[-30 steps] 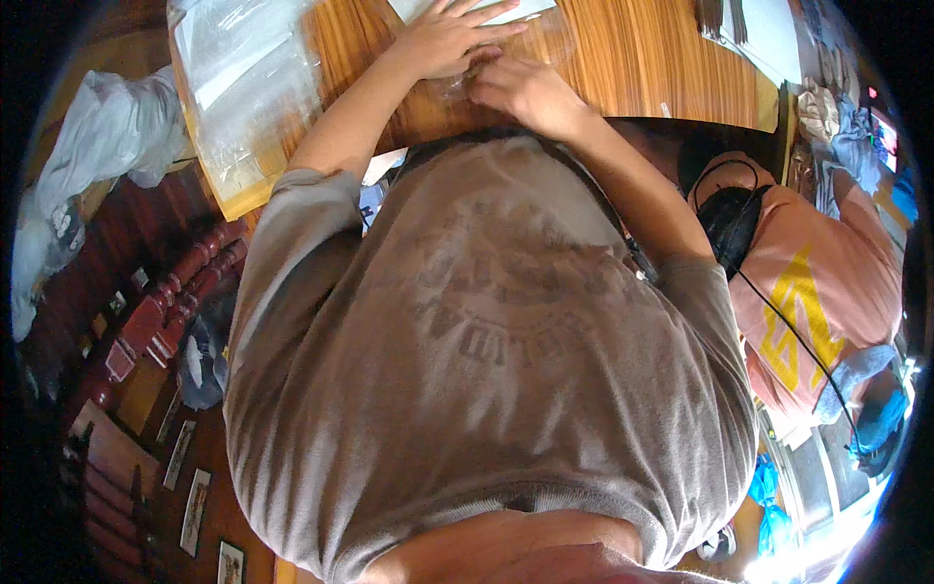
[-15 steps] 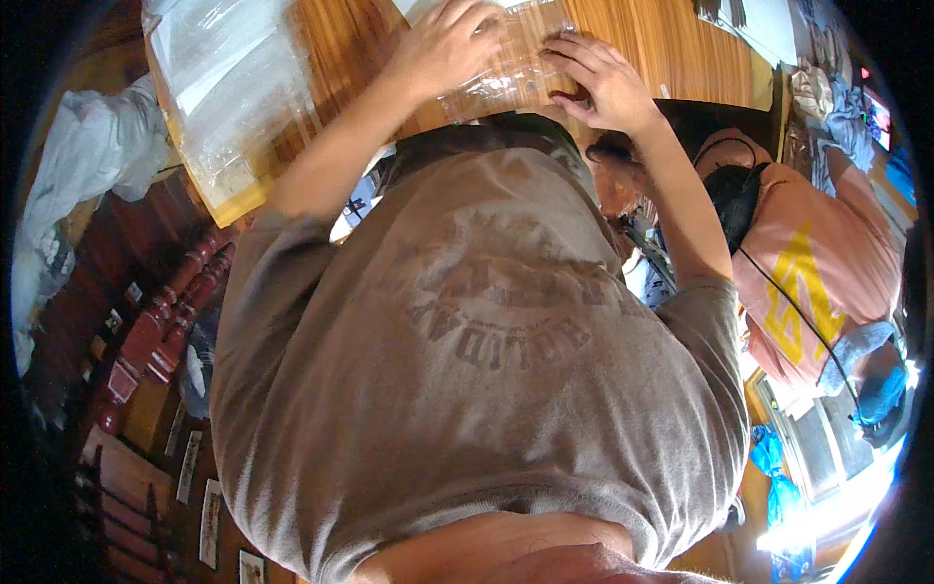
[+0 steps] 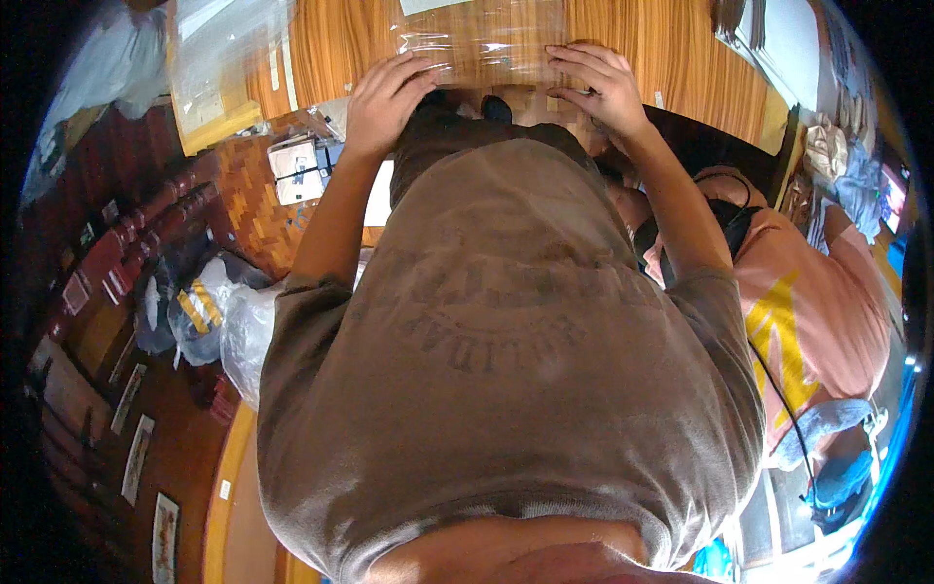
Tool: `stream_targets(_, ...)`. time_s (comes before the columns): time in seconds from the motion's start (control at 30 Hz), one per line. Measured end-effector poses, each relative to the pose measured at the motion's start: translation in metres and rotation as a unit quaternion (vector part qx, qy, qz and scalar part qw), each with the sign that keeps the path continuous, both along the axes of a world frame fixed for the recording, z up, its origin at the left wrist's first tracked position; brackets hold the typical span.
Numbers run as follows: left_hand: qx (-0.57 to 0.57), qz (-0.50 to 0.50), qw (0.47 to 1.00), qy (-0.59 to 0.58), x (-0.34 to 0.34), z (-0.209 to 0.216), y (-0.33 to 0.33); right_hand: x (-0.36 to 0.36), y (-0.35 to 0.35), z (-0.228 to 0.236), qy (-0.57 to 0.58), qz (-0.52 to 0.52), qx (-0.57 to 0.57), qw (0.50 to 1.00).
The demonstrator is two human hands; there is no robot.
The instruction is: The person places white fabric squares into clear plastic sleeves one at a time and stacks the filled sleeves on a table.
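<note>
A clear, glossy plastic sleeve (image 3: 477, 44) lies on the wood-grain table (image 3: 341, 39), close to its near edge. At the left side of the sleeve is my left hand (image 3: 387, 102), its fingers extended and their tips touching the plastic. My right hand (image 3: 605, 90) rests by the opposite side with straightened fingers, the thumb apart below them and the fingertips on the sleeve's margin. Neither hand is visibly wrapped round anything. A white sheet (image 3: 428, 5) shows partly at the top edge, beyond the sleeve.
Stacked translucent plastic sleeves (image 3: 219, 58) cover the table's left end. White sheets (image 3: 778, 49) lie at its far right. Close on my right sits a person in a salmon-coloured garment (image 3: 827, 302). Plastic bags (image 3: 219, 307) and a boxed item (image 3: 297, 170) are on the floor at left.
My left hand has moved left and nearer from over the sleeve, and its curled fingers have straightened. My right hand stays near the right side. The view has shifted, showing more floor at left.
</note>
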State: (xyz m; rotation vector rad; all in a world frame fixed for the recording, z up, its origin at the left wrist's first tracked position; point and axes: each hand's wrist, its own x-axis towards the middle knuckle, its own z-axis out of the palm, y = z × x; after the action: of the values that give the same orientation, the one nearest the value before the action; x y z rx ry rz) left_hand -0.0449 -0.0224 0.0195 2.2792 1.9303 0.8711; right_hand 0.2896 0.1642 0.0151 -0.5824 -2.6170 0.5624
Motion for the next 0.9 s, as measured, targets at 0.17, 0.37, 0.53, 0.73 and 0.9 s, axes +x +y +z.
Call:
stream_targets(0.17,-0.032,0.024,0.995,-0.087,-0.006,0.003,0.004,-0.003,0.009,0.001,0.055,-0.002,-0.066,0.996)
stream_targets(0.37,-0.094,0.085,0.977,-0.171,-0.004,0.012,0.007,-0.010,0.007,-0.006,0.087,-0.088,-0.105,0.987)
stream_targets(0.53,-0.056,0.138,0.983,-0.104,0.001,0.006,0.006,-0.024,-0.001,-0.008,0.069,-0.172,-0.061,0.981)
stream_targets(0.73,-0.038,0.204,0.978,-0.023,0.010,0.001,0.002,-0.036,-0.011,0.004,0.038,-0.222,-0.027,0.974)
stream_targets(0.9,0.015,0.158,0.987,0.006,0.023,0.015,0.009,-0.049,-0.022,0.021,0.023,-0.290,0.044,0.956)
